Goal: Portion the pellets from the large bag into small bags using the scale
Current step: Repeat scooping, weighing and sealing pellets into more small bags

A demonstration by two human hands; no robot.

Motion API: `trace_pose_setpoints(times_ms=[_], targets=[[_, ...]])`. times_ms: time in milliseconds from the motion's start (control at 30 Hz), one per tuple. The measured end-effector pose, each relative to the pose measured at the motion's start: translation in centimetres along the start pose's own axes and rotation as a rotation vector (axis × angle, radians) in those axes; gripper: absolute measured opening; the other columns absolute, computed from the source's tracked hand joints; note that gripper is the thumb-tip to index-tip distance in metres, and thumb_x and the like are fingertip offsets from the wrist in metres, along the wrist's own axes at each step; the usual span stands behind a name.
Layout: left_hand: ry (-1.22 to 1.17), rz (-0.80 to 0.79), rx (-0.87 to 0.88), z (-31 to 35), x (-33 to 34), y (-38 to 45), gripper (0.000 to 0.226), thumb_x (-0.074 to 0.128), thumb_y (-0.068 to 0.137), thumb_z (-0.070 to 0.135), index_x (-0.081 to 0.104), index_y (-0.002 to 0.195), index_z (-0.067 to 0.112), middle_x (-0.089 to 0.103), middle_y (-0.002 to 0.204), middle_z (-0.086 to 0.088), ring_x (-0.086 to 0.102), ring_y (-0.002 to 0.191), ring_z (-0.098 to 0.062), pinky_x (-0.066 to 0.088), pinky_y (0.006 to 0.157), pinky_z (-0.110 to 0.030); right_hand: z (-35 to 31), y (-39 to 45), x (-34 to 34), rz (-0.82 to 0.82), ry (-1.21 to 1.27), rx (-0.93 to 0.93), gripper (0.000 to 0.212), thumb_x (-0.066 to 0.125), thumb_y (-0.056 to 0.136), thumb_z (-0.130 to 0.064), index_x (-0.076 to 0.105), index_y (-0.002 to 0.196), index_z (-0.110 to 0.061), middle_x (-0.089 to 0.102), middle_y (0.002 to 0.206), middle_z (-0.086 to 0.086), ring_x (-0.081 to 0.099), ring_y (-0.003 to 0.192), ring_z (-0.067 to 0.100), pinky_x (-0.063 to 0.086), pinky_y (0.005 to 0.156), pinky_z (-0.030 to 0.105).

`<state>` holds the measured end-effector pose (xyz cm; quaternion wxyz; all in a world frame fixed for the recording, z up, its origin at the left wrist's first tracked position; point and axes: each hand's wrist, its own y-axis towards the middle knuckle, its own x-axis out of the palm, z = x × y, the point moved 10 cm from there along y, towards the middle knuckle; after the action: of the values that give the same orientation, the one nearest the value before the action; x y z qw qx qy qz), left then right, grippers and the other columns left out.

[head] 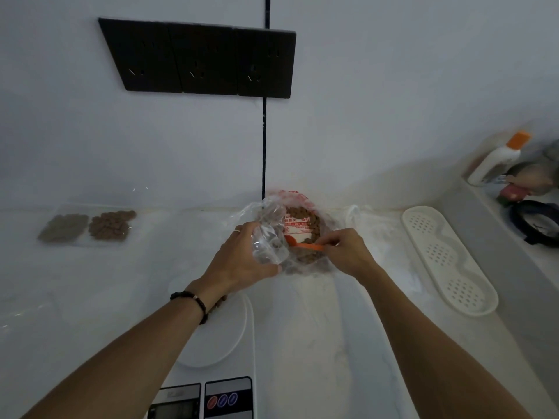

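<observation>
The right hand [348,252] pinches the handle of an orange scoop [305,245], its bowl dipped among the pellets [302,219] inside the large bag [298,229]. The left hand [242,261] grips a small clear bag [267,246], fingers curled round its crumpled mouth, just beside the large bag's opening. The large bag sits at the rear edge of the worktop [332,343], against the wall. The scale [217,343] lies near the front edge, under the left forearm; its display is too dim to read. Two filled portions [87,227] lie toward the rear left.

Recommended practice: hold the small bag's mouth wide and level below the scoop, load the scoop moderately, and tip slowly to prevent spillage. Then place the bag centrally on the scale plate and adjust by single pellets.
</observation>
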<state>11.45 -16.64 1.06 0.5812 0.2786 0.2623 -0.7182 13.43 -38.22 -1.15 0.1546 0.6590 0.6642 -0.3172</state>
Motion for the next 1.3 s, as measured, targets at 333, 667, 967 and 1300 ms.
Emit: trace_pose_setpoints(times_ms=[333,667,967,1300], targets=[[0.0,0.014,0.003,-0.2,-0.2,0.2,0.092,0.083,0.066,0.045,0.033,0.14,0.023,0.043,0.13,0.004,0.042,0.108,-0.01,0.037,0.084,-0.023,3.6,-1.3,-0.5,0.061,0.659,0.308,0.025,0.048,0.081,0.017,0.07,0.079,0.004,0.05,0.066,0.011,0.037,0.047,0.014,0.026,0.036,0.019],[-0.088,0.017,-0.026,0.4,-0.2,1.0,0.086,0.084,0.067,0.043,0.037,0.136,0.024,0.042,0.122,0.007,0.045,0.111,-0.012,0.037,0.075,-0.018,0.2,-2.6,-4.3,0.049,0.664,0.187,0.023,0.051,0.08,0.015,0.071,0.087,0.005,0.054,0.069,0.013,0.04,0.048,0.013,0.029,0.038,0.019],[-0.242,0.041,-0.002,1.5,-0.6,1.2,0.083,0.086,0.067,0.04,0.039,0.133,0.022,0.046,0.125,0.005,0.048,0.112,-0.015,0.039,0.078,-0.017,-8.8,-4.2,-4.8,-0.052,-0.014,-0.242,0.027,0.059,0.089,-0.002,0.078,0.088,-0.021,0.068,0.081,-0.001,0.048,0.054,0.003,0.036,0.05,0.012],[-0.264,0.042,-0.022,0.8,-0.5,1.3,0.077,0.083,0.059,0.051,0.041,0.12,0.03,0.05,0.119,0.008,0.047,0.11,-0.011,0.037,0.074,-0.015,-9.5,-4.4,-7.9,0.131,-0.08,-0.35,0.028,0.057,0.088,0.002,0.076,0.09,-0.018,0.063,0.084,-0.011,0.054,0.062,0.001,0.04,0.056,0.009]])
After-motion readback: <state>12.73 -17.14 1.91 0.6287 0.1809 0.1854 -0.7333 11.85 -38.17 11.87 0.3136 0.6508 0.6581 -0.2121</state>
